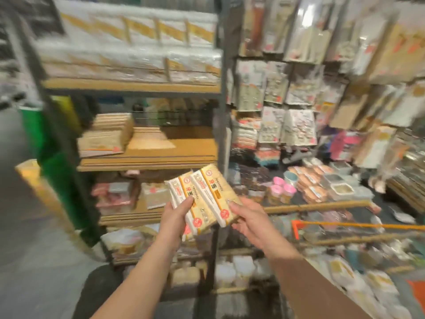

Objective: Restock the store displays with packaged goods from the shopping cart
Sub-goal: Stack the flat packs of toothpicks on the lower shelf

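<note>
- We see both hands raised in front of a dark metal shelving unit with brown board shelves.
- Left hand grips a stack of flat yellow-and-white toothpick packs in clear wrap — thumb lies over the front face, fingers curl behind the left edge.
- Right hand holds the same stack at its lower right corner, thumb on the front, fingers tucked under; both hands are clamped on the packs.
- The packs are tilted, top edges leaning right, held in the air just below the middle board shelf; each front pack has a round red sticker near the bottom.
- On that middle shelf sit tan flat packets at the left — the right part of the board is bare.
- Top shelf carries rows of white-and-yellow wrapped packs, blurred.
- Lower shelves hold pink and white packaged goods; we cannot tell what they are.
- Right of the unit, a wall of hanging clear-bagged items, and below it a table of small goods with pink round lids.
- An orange bar crosses at lower right above more wrapped goods; we cannot tell if it belongs to a cart.
- Grey floor at the left.
</note>
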`<move>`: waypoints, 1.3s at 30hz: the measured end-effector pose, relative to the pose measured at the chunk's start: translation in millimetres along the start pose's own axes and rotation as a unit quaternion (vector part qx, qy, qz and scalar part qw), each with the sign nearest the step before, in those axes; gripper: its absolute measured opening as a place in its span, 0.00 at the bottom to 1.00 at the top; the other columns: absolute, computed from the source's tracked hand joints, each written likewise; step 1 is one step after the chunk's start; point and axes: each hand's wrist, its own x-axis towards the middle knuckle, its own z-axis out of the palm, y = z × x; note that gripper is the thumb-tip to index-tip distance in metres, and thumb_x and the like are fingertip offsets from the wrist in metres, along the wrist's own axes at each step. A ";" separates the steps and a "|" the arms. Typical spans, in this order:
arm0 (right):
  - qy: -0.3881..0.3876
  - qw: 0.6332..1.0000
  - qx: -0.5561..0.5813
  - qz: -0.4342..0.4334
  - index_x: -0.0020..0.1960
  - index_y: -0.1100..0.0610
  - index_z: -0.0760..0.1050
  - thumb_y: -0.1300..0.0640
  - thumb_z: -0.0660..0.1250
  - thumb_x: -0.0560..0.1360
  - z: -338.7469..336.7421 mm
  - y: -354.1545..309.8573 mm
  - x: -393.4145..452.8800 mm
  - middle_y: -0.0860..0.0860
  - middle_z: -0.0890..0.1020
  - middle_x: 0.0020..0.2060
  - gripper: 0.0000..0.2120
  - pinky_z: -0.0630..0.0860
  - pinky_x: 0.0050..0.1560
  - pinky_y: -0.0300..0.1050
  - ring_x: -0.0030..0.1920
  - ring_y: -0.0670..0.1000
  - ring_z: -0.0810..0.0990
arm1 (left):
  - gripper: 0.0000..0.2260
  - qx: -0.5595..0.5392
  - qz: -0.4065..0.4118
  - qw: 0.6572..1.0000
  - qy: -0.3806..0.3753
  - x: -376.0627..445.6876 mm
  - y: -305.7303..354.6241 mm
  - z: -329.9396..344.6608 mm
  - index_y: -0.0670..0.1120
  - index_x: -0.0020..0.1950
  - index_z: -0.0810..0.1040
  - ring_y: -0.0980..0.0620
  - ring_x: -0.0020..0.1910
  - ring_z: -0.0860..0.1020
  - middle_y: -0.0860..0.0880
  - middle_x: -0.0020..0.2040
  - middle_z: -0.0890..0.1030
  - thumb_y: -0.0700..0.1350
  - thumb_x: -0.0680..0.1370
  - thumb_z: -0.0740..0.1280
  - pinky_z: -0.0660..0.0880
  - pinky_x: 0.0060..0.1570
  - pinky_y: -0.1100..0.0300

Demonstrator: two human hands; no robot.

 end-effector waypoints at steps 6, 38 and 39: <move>-0.086 0.995 -0.051 -0.023 0.50 0.59 0.76 0.69 0.64 0.77 160.0 -10.8 89.4 0.52 0.84 0.35 0.07 0.73 0.24 0.35 0.28 0.45 0.81 | 0.30 0.000 0.086 0.992 0.095 20.2 85.3 -135.2 0.42 0.65 0.75 0.40 0.49 0.84 0.40 0.52 0.85 0.49 0.66 0.78 0.79 0.54 0.41; -0.099 0.937 -0.332 -0.052 0.51 0.54 0.72 0.58 0.74 0.74 340.6 -1.7 337.9 0.55 0.81 0.51 0.12 0.83 0.50 0.49 0.49 0.53 0.83 | 0.26 -0.155 0.078 0.961 0.215 139.0 128.5 -249.6 0.45 0.66 0.75 0.38 0.54 0.83 0.39 0.54 0.84 0.50 0.70 0.74 0.75 0.60 0.35; -0.105 0.941 -0.320 -0.047 0.50 0.53 0.71 0.58 0.74 0.74 338.2 -1.5 340.5 0.55 0.80 0.52 0.12 0.83 0.52 0.51 0.50 0.53 0.83 | 0.26 -0.157 0.081 0.959 0.220 140.5 125.8 -244.0 0.45 0.66 0.75 0.38 0.54 0.83 0.39 0.54 0.84 0.50 0.70 0.74 0.76 0.59 0.36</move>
